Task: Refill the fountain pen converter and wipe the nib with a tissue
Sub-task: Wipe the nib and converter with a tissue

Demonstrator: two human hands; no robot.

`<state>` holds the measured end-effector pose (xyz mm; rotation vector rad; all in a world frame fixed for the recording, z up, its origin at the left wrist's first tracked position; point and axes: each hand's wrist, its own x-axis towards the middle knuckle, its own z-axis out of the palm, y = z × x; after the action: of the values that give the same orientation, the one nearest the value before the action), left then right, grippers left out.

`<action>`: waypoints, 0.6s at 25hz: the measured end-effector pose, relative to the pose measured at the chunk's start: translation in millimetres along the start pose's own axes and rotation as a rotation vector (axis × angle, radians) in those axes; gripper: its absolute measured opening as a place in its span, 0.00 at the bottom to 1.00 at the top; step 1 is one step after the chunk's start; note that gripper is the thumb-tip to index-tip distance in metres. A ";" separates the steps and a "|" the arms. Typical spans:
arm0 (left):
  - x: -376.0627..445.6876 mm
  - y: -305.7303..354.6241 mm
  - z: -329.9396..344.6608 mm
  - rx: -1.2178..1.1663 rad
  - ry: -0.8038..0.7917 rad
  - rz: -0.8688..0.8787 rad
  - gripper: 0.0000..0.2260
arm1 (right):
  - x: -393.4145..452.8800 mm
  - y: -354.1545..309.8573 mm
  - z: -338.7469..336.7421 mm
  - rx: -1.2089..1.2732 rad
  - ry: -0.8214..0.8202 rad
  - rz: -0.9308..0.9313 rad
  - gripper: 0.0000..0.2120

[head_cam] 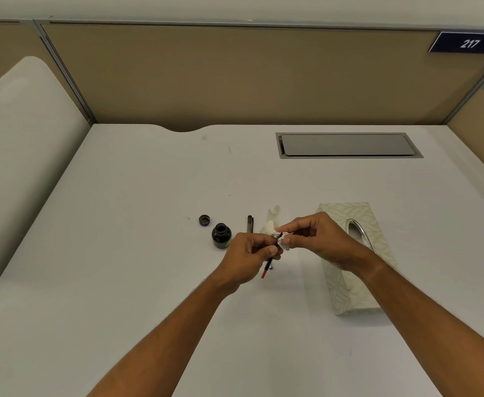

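Pen section pinched in left hand — right hand pinching tissue around its nib.

A white counter fills the lower view, with a curved notch in its far edge. Set into it at the far right is a grey rectangular hatch, closed. Tan partition panels stand behind. A dark blue plate at upper right reads 217. A pale rounded surface lies left.
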<state>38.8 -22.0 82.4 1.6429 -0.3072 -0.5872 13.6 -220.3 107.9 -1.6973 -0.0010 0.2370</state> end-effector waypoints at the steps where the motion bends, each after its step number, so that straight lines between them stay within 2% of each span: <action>1: 0.0 0.1 0.9 0.003 0.029 0.004 0.08 | 0.4 0.0 0.1 -0.005 0.002 0.000 0.10; 7: -1.4 0.5 7.4 0.023 0.201 0.056 0.07 | 1.2 2.9 1.9 0.030 0.015 -0.012 0.09; 11: -1.6 1.5 6.9 0.030 0.128 0.039 0.08 | -0.3 5.2 3.7 0.067 0.019 -0.020 0.09; 15: -1.5 4.5 3.5 -0.015 -0.013 -0.013 0.11 | -1.3 5.7 2.6 0.086 0.008 -0.023 0.10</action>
<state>36.3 -24.9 86.9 1.6280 -0.3007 -0.6086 11.1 -218.7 102.2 -1.6121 -0.0040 0.2100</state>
